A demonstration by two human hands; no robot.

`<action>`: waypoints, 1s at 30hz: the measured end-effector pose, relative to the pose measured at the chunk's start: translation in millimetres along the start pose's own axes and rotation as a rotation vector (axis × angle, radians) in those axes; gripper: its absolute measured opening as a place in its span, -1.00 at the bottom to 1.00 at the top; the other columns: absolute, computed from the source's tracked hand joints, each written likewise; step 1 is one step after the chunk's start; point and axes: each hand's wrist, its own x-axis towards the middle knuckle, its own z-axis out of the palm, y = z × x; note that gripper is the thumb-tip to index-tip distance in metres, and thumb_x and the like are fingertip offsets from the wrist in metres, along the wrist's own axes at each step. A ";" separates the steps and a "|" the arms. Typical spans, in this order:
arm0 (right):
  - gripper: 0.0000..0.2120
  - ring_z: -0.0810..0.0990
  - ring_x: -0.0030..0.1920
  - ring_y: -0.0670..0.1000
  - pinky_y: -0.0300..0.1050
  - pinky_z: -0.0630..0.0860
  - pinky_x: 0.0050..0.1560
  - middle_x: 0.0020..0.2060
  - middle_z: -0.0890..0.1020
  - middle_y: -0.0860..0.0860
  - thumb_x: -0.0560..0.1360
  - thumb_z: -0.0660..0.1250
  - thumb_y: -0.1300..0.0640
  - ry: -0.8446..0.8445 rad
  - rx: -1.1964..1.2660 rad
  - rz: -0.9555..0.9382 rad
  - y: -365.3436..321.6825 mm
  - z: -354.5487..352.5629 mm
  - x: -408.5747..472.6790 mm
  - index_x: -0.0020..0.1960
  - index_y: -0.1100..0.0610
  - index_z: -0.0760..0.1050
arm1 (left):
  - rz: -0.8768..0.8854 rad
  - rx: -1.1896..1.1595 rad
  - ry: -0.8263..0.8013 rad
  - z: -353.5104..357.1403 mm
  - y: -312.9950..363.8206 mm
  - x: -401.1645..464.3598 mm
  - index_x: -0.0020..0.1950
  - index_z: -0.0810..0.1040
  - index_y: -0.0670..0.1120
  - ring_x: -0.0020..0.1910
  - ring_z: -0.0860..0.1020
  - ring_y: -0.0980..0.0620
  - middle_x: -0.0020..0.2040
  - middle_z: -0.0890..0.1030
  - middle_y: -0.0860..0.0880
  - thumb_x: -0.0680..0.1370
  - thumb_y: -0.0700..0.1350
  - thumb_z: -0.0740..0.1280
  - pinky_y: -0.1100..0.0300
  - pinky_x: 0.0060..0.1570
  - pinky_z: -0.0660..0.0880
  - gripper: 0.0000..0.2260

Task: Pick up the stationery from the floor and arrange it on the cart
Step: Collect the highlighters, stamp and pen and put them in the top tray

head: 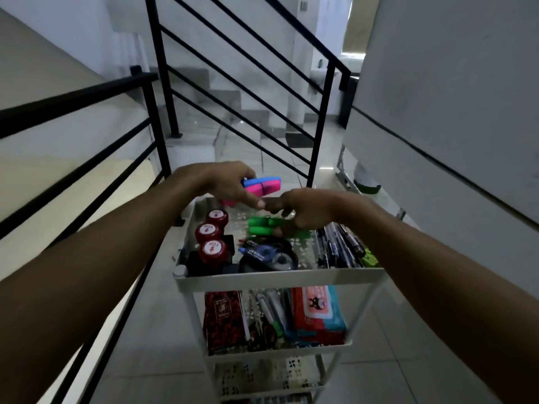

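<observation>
The pink and blue highlighters sat just above centre frame, gripped in the left hand over the far edge of the cart's top tray. Their long axis ran left to right across the picture, caps pointing right, and they were stacked blue over pink. The left fingers were clenched around their left ends, so the free ends stuck out toward the right hand, which was the nearer of the two to the open spot on the tray.

Directly below and a little to the right lay the green highlighters, already on the tray, lying along the same left-to-right line. The right hand hovered over their right ends with its fingers curled. Whether they pinched a green one or only rested on it, I could not tell. The two hands' fingertips were almost touching.

So, as I judged it, the coming move turned on that parallel: the held pair needed only to come straight down toward the near side, to land beside the greens without turning.

Further out, three red stamps stood in a row down the tray's left side, a correction tape lay in the middle, and pens ran along the right. The lower shelf held more packets.
</observation>
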 end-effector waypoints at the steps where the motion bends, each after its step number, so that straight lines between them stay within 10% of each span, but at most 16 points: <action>1: -0.44 0.48 0.30 -0.01 0.03 0.35 0.39 0.35 0.49 0.01 0.53 0.37 0.00 0.014 0.004 0.024 5.1 -4.4 -6.9 0.48 -0.04 0.30 | -0.015 -0.023 -0.038 0.5 4.8 0.0 0.07 0.50 -0.03 -0.20 0.63 -0.02 -0.08 0.59 -0.06 0.39 0.12 0.50 0.20 -0.41 0.52 -0.62; 7: -0.65 0.68 -0.07 0.08 -0.05 0.63 -0.07 -0.02 0.66 0.12 0.44 0.43 0.24 0.284 0.230 0.179 37.0 -18.5 -32.3 0.19 0.13 0.46 | 0.002 0.010 -0.146 17.1 38.8 11.3 0.12 0.50 -0.01 -0.25 0.67 -0.06 -0.04 0.58 -0.09 0.41 0.06 0.50 0.12 -0.29 0.63 -0.64; 15: -0.57 0.59 -0.03 -0.05 -0.18 0.46 -0.06 0.06 0.66 -0.01 0.46 0.42 -0.11 0.359 0.081 0.130 38.2 3.8 -11.4 0.29 -0.06 0.47 | 0.023 0.262 -0.058 18.8 40.8 11.2 0.31 0.48 0.07 -0.24 0.57 0.12 0.11 0.61 0.03 0.42 0.18 0.45 0.17 -0.17 0.52 -0.50; 20: -0.64 0.59 0.01 -0.05 -0.26 0.44 -0.09 0.08 0.65 -0.02 0.49 0.41 -0.07 0.307 -0.006 0.126 39.2 4.1 0.9 0.25 -0.03 0.55 | 0.079 0.310 -0.020 18.7 34.7 9.2 0.22 0.60 0.13 0.02 0.54 0.05 0.08 0.64 0.07 0.43 0.16 0.44 0.07 0.10 0.50 -0.63; 30: -0.68 0.57 0.02 -0.13 -0.25 0.43 0.01 0.11 0.65 -0.05 0.50 0.41 0.03 0.281 -0.008 0.088 52.5 1.3 4.4 0.24 -0.05 0.53 | 0.207 0.400 0.125 30.9 45.3 26.0 0.07 0.68 0.08 0.00 0.57 0.02 -0.01 0.62 0.02 0.43 -0.05 0.49 0.20 -0.08 0.44 -0.77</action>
